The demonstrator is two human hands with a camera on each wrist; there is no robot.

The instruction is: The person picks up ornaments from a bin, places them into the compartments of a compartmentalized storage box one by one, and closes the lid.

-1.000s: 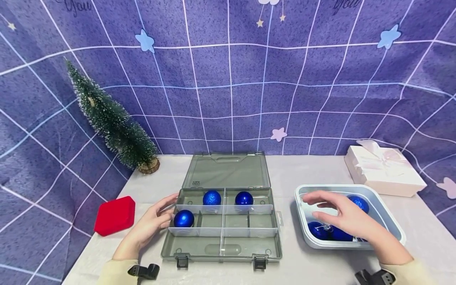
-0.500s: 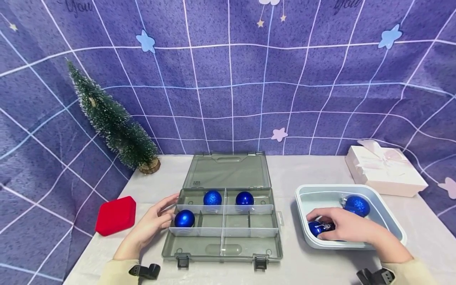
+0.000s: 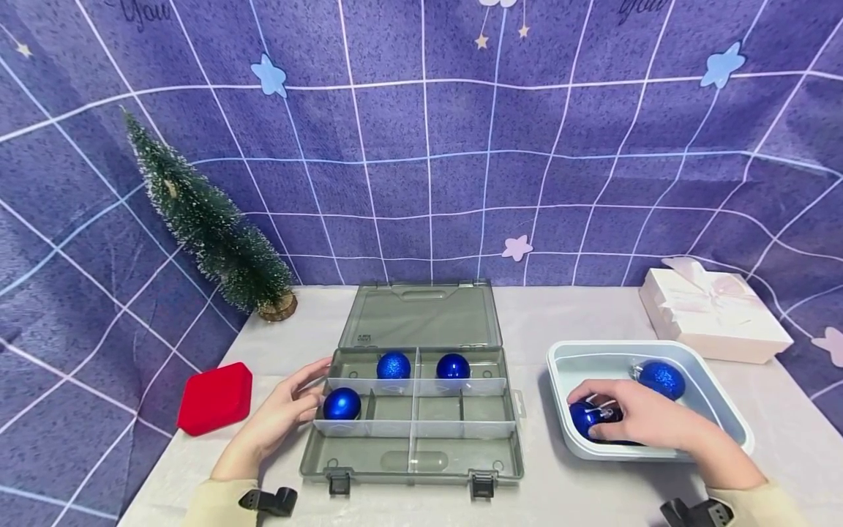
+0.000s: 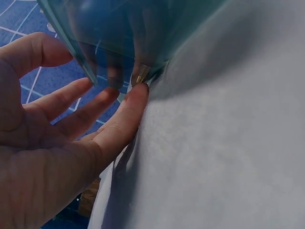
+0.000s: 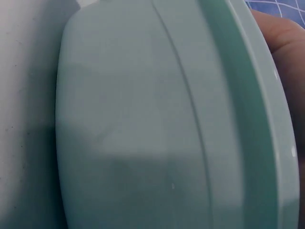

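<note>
My right hand [image 3: 642, 413] is down in the pale blue tub [image 3: 557, 377], thumb and fingers curled round a shiny blue bauble [image 3: 581, 419] with a silver cap. Another dark blue bauble lies mostly hidden under that hand. A glittery blue bauble [image 3: 664, 380] rests behind it. My left hand [image 3: 279, 410] touches the left side of a grey-green divided organizer box [image 3: 358, 448], fingers loosely bent in the left wrist view. Two baubles sit in the box's back row: one glittery [image 3: 394, 365], one glossy [image 3: 454, 367]. A satin blue bauble [image 3: 342, 404] occupies the middle row's left end.
The box's lid [image 3: 421, 318] lies folded back. A red case [image 3: 214, 399] is left of my left hand, with a small frosted tree [image 3: 204, 219] behind. A white gift box [image 3: 714, 315] stands beyond the tub. The tub's outer wall [image 5: 128, 95] fills the right wrist view.
My right hand has lowered from above the tub into it and closed round the shiny bauble. My left hand has stayed at the box's side.
</note>
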